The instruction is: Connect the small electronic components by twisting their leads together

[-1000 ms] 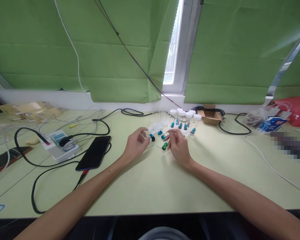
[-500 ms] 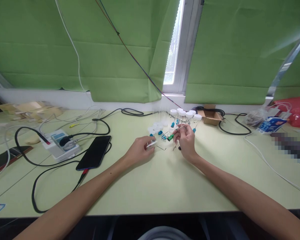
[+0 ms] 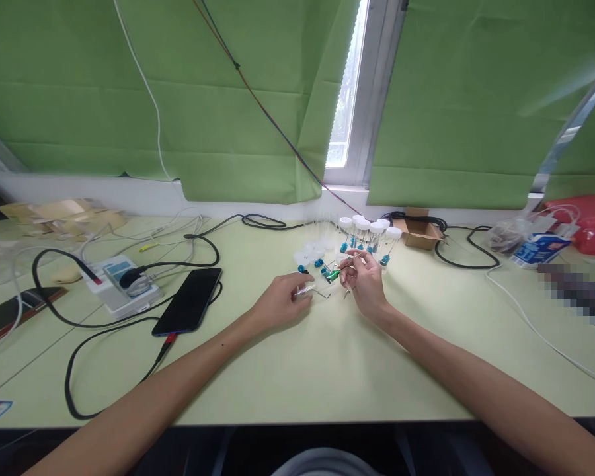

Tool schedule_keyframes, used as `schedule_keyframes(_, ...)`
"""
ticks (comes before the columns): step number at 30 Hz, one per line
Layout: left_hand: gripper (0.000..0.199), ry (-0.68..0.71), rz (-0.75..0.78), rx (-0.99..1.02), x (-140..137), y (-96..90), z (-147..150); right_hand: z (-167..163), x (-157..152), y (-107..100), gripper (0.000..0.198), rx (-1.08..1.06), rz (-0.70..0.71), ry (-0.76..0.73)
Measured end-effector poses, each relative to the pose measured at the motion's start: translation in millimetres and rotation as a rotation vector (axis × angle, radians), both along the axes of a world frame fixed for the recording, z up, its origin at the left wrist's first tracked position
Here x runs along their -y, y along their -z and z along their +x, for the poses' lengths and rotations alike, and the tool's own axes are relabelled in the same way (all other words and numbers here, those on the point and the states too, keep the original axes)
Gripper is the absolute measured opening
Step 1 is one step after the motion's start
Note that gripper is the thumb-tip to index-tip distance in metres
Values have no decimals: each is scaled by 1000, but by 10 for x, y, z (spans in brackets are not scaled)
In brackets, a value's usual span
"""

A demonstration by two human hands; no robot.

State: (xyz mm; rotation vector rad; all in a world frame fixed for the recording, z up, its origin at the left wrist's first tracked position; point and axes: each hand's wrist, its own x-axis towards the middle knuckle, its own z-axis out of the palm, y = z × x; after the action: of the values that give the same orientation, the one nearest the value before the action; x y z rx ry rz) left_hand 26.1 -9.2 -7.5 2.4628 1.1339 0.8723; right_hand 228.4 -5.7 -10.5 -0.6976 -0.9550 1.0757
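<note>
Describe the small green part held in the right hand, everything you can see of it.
The green part is a tiny cylinder with a glossy green body, seemingly plastic-sleeved, and thin bare metal leads running from it. It is tilted, lifted just above the pale green table, pinched between the fingertips of the right hand. It sits close beside the clear tube held by the left hand; whether they touch cannot be told. Any markings are too small to read.

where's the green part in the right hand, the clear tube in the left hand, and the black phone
green part (image 3: 334, 273): head view, on its green body, at the right hand's fingertips
clear tube (image 3: 304, 289): head view, on the tube's middle, beside the left hand's fingers
black phone (image 3: 188, 301): head view, on the middle of its dark screen
</note>
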Motion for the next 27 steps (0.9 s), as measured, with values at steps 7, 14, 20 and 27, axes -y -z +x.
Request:
schedule_keyframes(7,33,-12,-15,13,17,-9,9,-21,46,-34,19,-45,-49,-24)
schedule_keyframes(14,32,-18,-18,15,4,-6,16,-15,35,-43,19,-104,-72,-61)
schedule_keyframes(20,32,-18,-10,-3,8,-6,14,-17,43,-36,19,-65,-51,-62)
schedule_keyframes(27,34,-12,-34,26,1,0,19,-52,78,-21,20,-29,-40,-74)
